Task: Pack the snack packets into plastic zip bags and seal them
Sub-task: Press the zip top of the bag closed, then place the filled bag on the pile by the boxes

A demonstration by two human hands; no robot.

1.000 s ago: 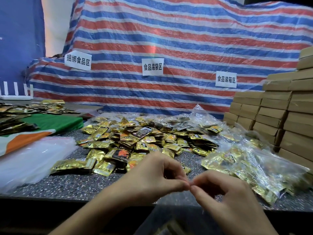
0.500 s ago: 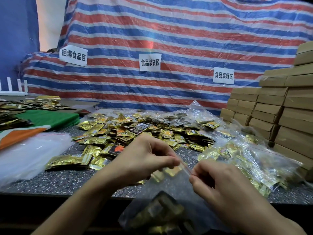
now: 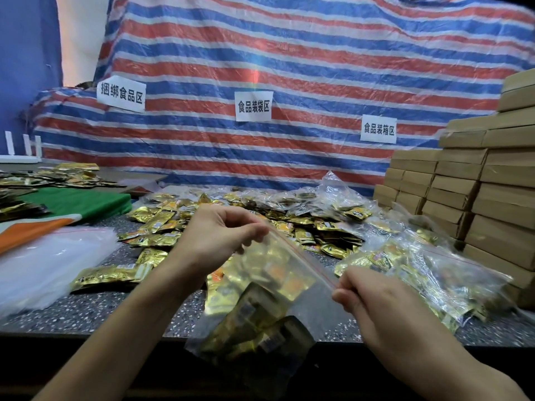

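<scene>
Head view has, nearest, one clear zip bag (image 3: pixel 269 314) hanging over the front edge of the speckled table (image 3: pixel 86 316), with gold snack packets inside it. The left hand (image 3: pixel 220 241) pinches the upper end of its red zip strip (image 3: pixel 304 259) between thumb and curled fingers. The right hand (image 3: pixel 373 299) pinches the lower end in the same way, so the strip is stretched between them. I judge that this bag is filled and is at the sealing step; whether the strip is closed along its whole length, I cannot tell.

To the right of the zip bag lie several filled bags (image 3: pixel 434 273), which seem already done. To its left lies a stack of empty zip bags (image 3: pixel 43 264), not yet used. Just behind the zip bag waits a big heap of loose packets (image 3: pixel 289 224), so I think most of the work is left.

Farther behind and to the right stand stacked cardboard boxes (image 3: pixel 477 198), and behind everything hangs a striped tarp (image 3: pixel 289 68) with paper signs. I see nothing between the hands and the heap.
</scene>
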